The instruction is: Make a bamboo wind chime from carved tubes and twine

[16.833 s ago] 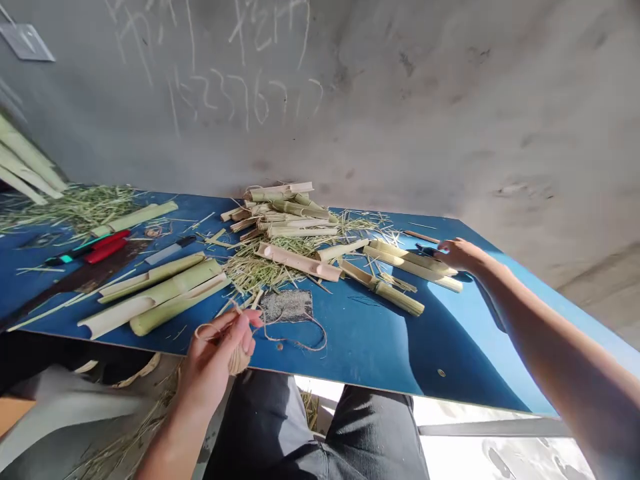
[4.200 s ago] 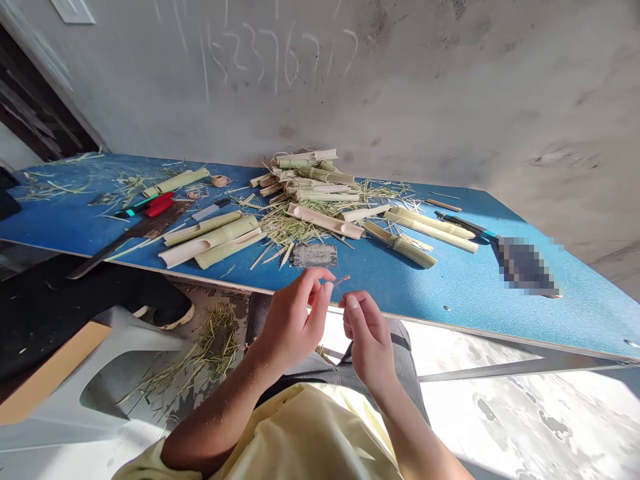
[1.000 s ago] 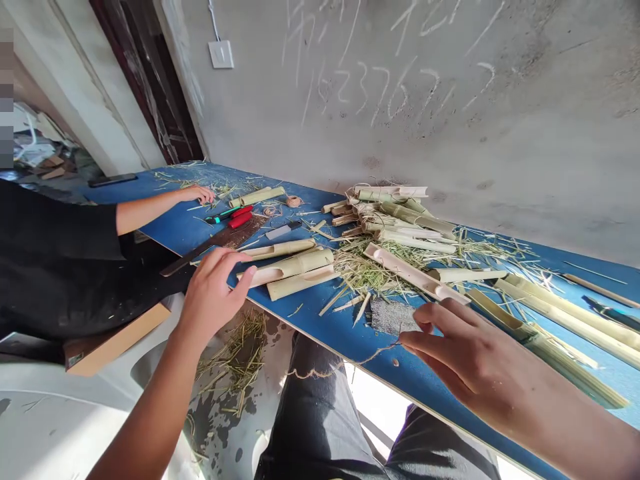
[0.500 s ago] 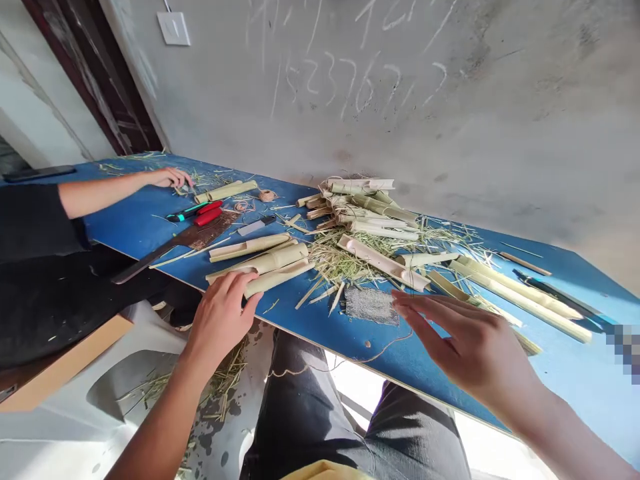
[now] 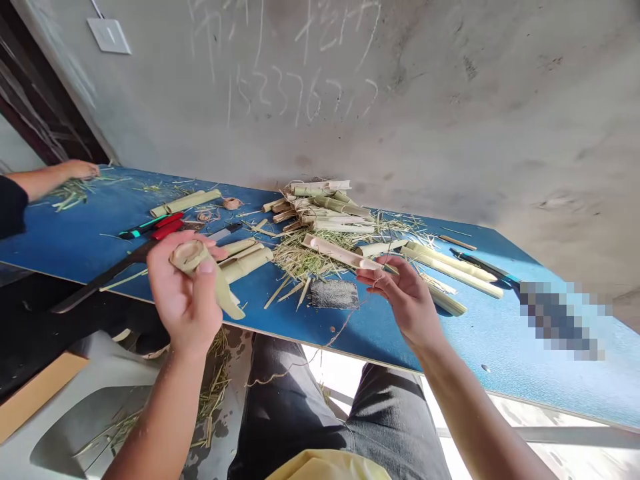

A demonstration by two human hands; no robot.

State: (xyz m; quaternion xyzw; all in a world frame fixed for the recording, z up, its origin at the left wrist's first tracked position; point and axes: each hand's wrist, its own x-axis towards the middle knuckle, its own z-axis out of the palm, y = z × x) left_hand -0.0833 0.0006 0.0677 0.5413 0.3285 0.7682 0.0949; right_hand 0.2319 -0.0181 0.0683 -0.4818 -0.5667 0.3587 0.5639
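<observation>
My left hand (image 5: 183, 287) is closed round a short split bamboo piece (image 5: 223, 293), raised above the table's front edge with its hollow, node-capped end turned up. My right hand (image 5: 400, 283) has its fingers curled at the near end of a longer split bamboo trough (image 5: 330, 252), which lies sloping on a heap of bamboo shavings (image 5: 293, 257). Thin twine (image 5: 340, 333) trails from beside those fingers over the table edge to my lap. Just left of my right hand lies a grey, rough-surfaced rectangle (image 5: 334, 294), perhaps sandpaper. More split bamboo pieces (image 5: 247, 265) lie beyond my left hand.
Stacked bamboo pieces (image 5: 330, 207) stand against the wall. Red-handled pliers (image 5: 167, 227), a long dark blade (image 5: 110, 277) and a twine ball (image 5: 231, 203) lie left. Long bamboo strips (image 5: 450, 267) and a black saw-like tool (image 5: 485, 267) lie right. A co-worker's hand (image 5: 80, 170) touches shavings far left.
My left hand has lifted a split bamboo piece off the table. My right hand has curled its fingers at the trough's end. The view has turned right; the co-worker's hand moved left.
</observation>
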